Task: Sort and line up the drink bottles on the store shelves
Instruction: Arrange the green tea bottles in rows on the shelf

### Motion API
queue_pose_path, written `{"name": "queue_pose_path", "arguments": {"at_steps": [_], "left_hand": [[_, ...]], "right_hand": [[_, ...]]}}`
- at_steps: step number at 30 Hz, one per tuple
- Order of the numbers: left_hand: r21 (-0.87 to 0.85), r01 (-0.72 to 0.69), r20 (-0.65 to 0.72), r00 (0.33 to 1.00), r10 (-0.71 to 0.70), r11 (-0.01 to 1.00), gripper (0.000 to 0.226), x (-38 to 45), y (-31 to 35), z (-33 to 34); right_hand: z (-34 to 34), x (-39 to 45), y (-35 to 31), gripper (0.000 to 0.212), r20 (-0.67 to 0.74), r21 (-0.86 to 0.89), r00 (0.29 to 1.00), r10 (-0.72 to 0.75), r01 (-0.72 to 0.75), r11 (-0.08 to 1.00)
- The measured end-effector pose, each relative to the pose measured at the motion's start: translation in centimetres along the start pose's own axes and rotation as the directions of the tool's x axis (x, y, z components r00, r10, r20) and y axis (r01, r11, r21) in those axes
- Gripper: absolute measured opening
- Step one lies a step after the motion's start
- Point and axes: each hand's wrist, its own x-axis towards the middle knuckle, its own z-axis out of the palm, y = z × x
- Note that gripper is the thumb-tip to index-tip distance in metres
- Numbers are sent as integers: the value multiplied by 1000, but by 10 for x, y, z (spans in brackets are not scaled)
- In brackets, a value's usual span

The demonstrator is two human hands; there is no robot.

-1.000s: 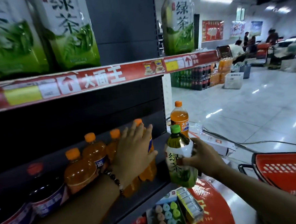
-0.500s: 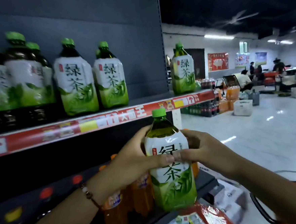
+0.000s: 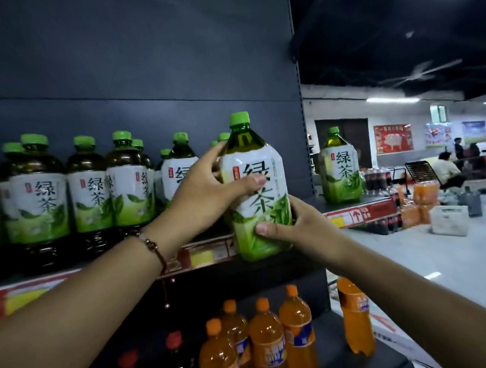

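Shelf edge (image 3: 359, 214) partly hidden behind held bottle (image 3: 258, 194).

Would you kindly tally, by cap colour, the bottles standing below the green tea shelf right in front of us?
Orange-capped bottles: 5 (4 grouped together, 1 apart to the right)
Red-capped bottles: 2
Total: 7
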Motion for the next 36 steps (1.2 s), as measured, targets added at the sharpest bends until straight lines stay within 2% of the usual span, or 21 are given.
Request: {"name": "queue_pose_path", "arguments": {"at_steps": [3,5,7,9,11,14,20,22,26,30,36], "left_hand": [[210,-103,-15,994,109,972,62,20,-4,-7],[415,-113,-46,988,144,903,82,34,-13,-9],[541,-97,-50,988,147,836,94,45,-23,-7],[633,-111,-13,988,154,766,94,50,-31,0],[704,-178,72,981,181,688,88,53,-39,11],[768,-262,155,962,227,585,82,64,-46,28],[849,-260,192,963,190,461,86,92,-63,49],[872,-245,189,967,170,423,85,99,-71,56],[903,-227,178,971,163,365,85,110,-86,70],[919,-198,154,976,153,342,83,115,-96,80],[956,-159,121,979,162,248,80,116,-102,88]], "right_hand": [[0,26,2,42,-21,49,999,-27,28,998],[-3,40,5,40,-39,57,999,-34,36,998],[-8,50,10,43,-37,48,999,-26,28,998],[-15,57,18,43,-25,38,1000,8,-7,999],[-22,60,23,33,-21,54,997,68,-66,996],[-38,64,30,24,-3,29,991,134,-134,991],[-62,80,41,25,-42,-130,983,181,-184,974],[-64,87,47,24,-90,-198,982,168,-183,963],[-66,96,59,10,-198,-341,972,126,-189,921],[-65,101,68,26,-275,-398,952,135,-240,885],[-67,112,80,46,-334,-476,928,167,-319,820]]}}
